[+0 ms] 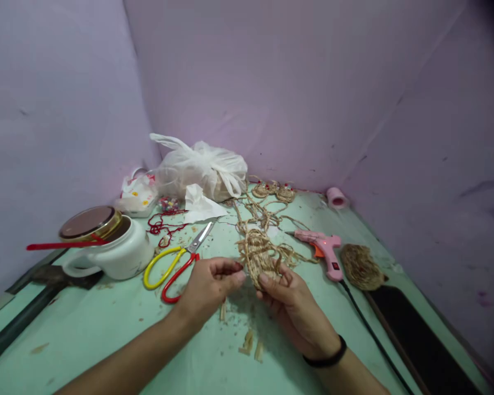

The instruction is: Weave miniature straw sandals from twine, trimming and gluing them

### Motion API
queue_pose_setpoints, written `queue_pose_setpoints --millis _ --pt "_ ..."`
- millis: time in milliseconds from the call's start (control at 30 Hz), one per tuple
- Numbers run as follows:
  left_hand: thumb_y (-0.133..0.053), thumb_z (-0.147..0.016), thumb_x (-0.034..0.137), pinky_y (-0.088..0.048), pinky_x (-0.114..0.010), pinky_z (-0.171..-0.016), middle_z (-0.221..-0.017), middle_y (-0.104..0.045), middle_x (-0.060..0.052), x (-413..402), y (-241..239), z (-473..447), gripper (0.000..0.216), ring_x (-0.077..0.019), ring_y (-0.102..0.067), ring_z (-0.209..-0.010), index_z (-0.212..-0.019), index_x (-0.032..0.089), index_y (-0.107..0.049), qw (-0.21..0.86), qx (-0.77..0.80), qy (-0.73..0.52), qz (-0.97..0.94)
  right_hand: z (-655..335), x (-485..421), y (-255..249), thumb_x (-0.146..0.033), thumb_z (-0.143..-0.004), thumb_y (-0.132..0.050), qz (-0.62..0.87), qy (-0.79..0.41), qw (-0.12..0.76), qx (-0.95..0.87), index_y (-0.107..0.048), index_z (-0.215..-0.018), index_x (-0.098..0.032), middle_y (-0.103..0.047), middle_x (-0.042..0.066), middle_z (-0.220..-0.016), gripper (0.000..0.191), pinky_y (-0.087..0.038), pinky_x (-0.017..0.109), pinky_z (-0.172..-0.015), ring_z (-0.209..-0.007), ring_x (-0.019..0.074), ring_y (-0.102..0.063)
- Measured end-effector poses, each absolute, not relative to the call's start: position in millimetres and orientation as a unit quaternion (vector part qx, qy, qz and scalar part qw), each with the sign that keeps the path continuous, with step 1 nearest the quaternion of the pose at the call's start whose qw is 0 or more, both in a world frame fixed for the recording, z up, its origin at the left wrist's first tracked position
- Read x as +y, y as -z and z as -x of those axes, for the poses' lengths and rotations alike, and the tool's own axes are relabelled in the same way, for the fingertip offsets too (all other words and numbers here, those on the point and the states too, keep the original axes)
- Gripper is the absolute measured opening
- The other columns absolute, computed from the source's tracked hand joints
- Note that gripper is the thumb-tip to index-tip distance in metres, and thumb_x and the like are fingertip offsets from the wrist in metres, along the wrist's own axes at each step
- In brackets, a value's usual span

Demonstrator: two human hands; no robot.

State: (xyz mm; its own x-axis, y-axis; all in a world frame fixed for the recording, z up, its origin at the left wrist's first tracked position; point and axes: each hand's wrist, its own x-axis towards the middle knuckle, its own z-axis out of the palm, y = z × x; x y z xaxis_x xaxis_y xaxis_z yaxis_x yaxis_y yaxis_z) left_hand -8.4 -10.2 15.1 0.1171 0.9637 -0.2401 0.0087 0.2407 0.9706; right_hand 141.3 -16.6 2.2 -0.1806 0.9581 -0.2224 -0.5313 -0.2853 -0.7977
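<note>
My right hand (290,307) grips the lower end of a woven straw-coloured piece (258,255), thumb on top and fingers beneath. It is oblong, with loose strands sticking out at its sides. Close to its left edge, my left hand (214,282) is closed in a pinch; what lies between thumb and fingertips is too small to make out. Braided straw cord (257,211) trails behind the piece across the table. Scissors (185,258) with one yellow and one red handle lie partly open just beyond my left hand.
A pink glue gun (323,249) and a coiled straw piece (362,266) lie right. Left are a white mug (125,255) and a hammer (45,280). A white plastic bag (206,167) stands behind red yarn (164,225). Straw scraps (247,341) lie in front.
</note>
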Motion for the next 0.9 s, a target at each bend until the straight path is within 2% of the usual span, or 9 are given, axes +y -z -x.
queue_pose_setpoints --millis 100,200,367,467,600,667,700,800,900 --pt "-0.068 -0.056 0.033 -0.031 -0.020 -0.043 -0.054 -0.052 0.003 -13 -17 10 0.025 -0.0074 -0.041 -0.047 -0.065 0.013 -0.057 0.538 0.543 -0.444 -0.467 -141 -18 0 -0.018 -0.059 -0.077 0.348 -0.727 0.518 -0.285 -0.056 -0.089 -0.018 -0.062 -0.002 -0.072 0.037 -0.048 0.018 -0.053 -0.057 0.0076 -0.054" --pt "-0.067 -0.059 0.036 -0.028 -0.020 -0.041 -0.049 -0.047 0.005 -13 -15 13 0.026 -0.0071 -0.038 -0.043 -0.065 0.015 -0.055 0.555 0.526 -0.445 -0.465 -140 -18 0 -0.018 -0.060 -0.076 0.342 -0.734 0.508 -0.293 -0.057 -0.089 -0.018 -0.062 -0.003 -0.069 0.034 -0.047 0.017 -0.052 -0.055 0.0070 -0.054" --pt "-0.063 -0.061 0.038 -0.023 -0.021 -0.040 -0.044 -0.045 0.004 -16 -13 10 0.028 -0.0064 -0.034 -0.040 -0.055 0.013 -0.055 0.601 0.491 -0.402 -0.485 -132 -23 3 -0.023 -0.057 -0.078 0.372 -0.713 0.489 -0.337 -0.057 -0.091 -0.016 -0.065 0.002 -0.080 0.040 -0.049 0.021 -0.057 -0.064 0.0113 -0.059" --pt "-0.061 -0.060 0.034 -0.020 -0.021 -0.039 -0.039 -0.042 0.005 -15 -9 10 0.025 -0.0056 -0.032 -0.037 -0.049 0.014 -0.050 0.593 0.520 -0.410 -0.457 -132 -25 4 -0.031 -0.056 -0.078 0.410 -0.694 0.445 -0.391 -0.053 -0.097 -0.016 -0.066 0.004 -0.078 0.051 -0.048 0.023 -0.051 -0.064 0.0152 -0.060" --pt "-0.057 -0.061 0.032 -0.016 -0.020 -0.036 -0.035 -0.042 0.006 -11 -1 13 0.021 -0.0041 -0.028 -0.032 -0.052 0.015 -0.050 0.613 0.539 -0.401 -0.416 -148 -18 -2 -0.044 -0.062 -0.070 0.525 -0.582 0.380 -0.491 -0.046 -0.112 -0.013 -0.059 -0.003 -0.047 0.063 -0.036 0.020 -0.039 -0.040 0.0114 -0.050" --pt "-0.058 -0.060 0.033 -0.016 -0.019 -0.036 -0.034 -0.043 0.006 -9 3 14 0.020 -0.0039 -0.029 -0.031 -0.053 0.015 -0.050 0.624 0.534 -0.397 -0.410 -161 -11 -6 -0.048 -0.063 -0.067 0.591 -0.481 0.393 -0.515 -0.057 -0.098 -0.011 -0.050 -0.005 -0.036 0.052 -0.031 0.020 -0.037 -0.035 0.0092 -0.041" --pt "-0.058 -0.059 0.033 -0.017 -0.019 -0.036 -0.034 -0.044 0.006 -9 4 14 0.021 -0.0039 -0.029 -0.031 -0.054 0.015 -0.050 0.626 0.532 -0.397 -0.409 -167 -8 -8 -0.050 -0.063 -0.066 0.615 -0.422 0.433 -0.505 -0.060 -0.088 -0.011 -0.047 -0.006 -0.036 0.046 -0.032 0.021 -0.038 -0.035 0.0088 -0.040" --pt "-0.058 -0.059 0.035 -0.018 -0.019 -0.036 -0.035 -0.044 0.005 -11 3 14 0.022 -0.0040 -0.030 -0.032 -0.054 0.015 -0.050 0.624 0.535 -0.384 -0.421 -182 0 -10 -0.049 -0.066 -0.064 0.598 -0.355 0.552 -0.460 -0.062 -0.079 -0.016 -0.057 -0.001 -0.057 0.036 -0.041 0.022 -0.049 -0.053 0.0118 -0.051" --pt "-0.060 -0.056 0.035 -0.018 -0.020 -0.037 -0.035 -0.040 0.006 -14 0 14 0.023 -0.0042 -0.030 -0.033 -0.051 0.014 -0.051 0.638 0.515 -0.336 -0.463 -185 1 -11 -0.045 -0.067 -0.065 0.532 -0.447 0.548 -0.465 -0.064 -0.089 -0.017 -0.064 0.005 -0.085 0.035 -0.046 0.028 -0.069 -0.080 0.0180 -0.057"
